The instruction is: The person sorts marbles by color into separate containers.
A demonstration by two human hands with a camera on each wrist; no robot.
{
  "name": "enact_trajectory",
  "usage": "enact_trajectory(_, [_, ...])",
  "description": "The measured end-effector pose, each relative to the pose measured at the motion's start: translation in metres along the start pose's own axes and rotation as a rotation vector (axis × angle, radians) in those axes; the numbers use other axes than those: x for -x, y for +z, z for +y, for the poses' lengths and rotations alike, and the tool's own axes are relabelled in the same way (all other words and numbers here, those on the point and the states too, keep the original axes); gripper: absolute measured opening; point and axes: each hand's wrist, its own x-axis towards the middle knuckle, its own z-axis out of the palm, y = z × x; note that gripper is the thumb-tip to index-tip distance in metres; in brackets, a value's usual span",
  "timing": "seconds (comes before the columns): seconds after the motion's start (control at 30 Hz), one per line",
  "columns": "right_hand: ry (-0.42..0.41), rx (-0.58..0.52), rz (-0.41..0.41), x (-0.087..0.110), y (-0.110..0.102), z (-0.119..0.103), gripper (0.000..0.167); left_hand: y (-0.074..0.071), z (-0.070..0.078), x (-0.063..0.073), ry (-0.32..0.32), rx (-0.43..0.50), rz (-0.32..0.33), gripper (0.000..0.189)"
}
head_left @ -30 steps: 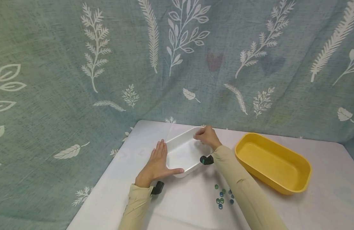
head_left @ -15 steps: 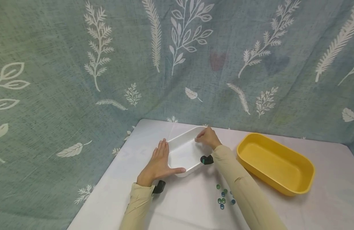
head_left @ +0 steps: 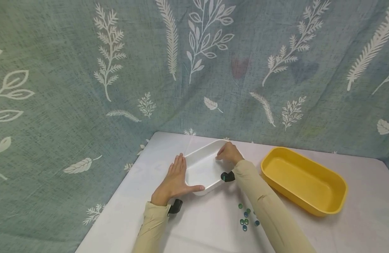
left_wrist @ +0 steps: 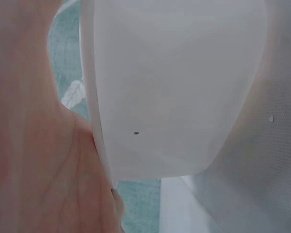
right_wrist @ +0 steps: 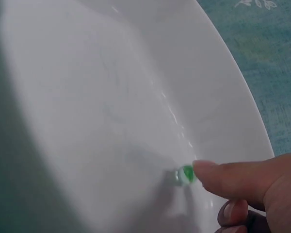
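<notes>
In the head view a white tray (head_left: 199,174) stands on the white cloth. My left hand (head_left: 171,183) lies against its left corner, fingers straight and thumb stretched along the near rim. The left wrist view has the palm (left_wrist: 63,160) touching the rim of the tray (left_wrist: 165,87). My right hand (head_left: 231,153) reaches inside the tray's right part with curled fingers. A clear and green glass marble (right_wrist: 185,175) sits at its fingertip (right_wrist: 203,170), low by the tray floor, in the right wrist view. Whatever supports the marble's far side is hidden.
An oblong yellow tray (head_left: 300,181) stands to the right of the right arm. Several green and blue marbles (head_left: 244,221) lie on the cloth (head_left: 210,232) in front of the white tray, some partly behind the right sleeve (head_left: 264,200). A leaf-patterned curtain hangs behind.
My right hand has shifted slightly inside the white tray, its fingertips a little lower. The left hand keeps its place on the rim. The head view has turned slightly.
</notes>
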Motion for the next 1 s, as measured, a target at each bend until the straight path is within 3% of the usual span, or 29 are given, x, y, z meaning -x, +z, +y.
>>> enact_trajectory(0.27, [-0.034, -0.045, 0.013, 0.009, -0.016, -0.007, 0.026, 0.002, -0.001, -0.002, 0.010, -0.004, 0.010, 0.143])
enact_trajectory(0.53, [-0.123, -0.085, 0.011, 0.029, -0.036, -0.014, 0.026, 0.001, 0.000, -0.002, 0.000, 0.009, -0.002, 0.145])
enact_trajectory(0.83, [-0.279, -0.138, 0.083, 0.073, -0.062, -0.013, 0.027, 0.002, 0.001, -0.004, 0.010, 0.010, -0.004, 0.145])
enact_trajectory(1.0, [-0.263, -0.190, 0.087, 0.100, -0.069, -0.008, 0.028, 0.001, 0.000, -0.004, 0.009, 0.008, 0.002, 0.145])
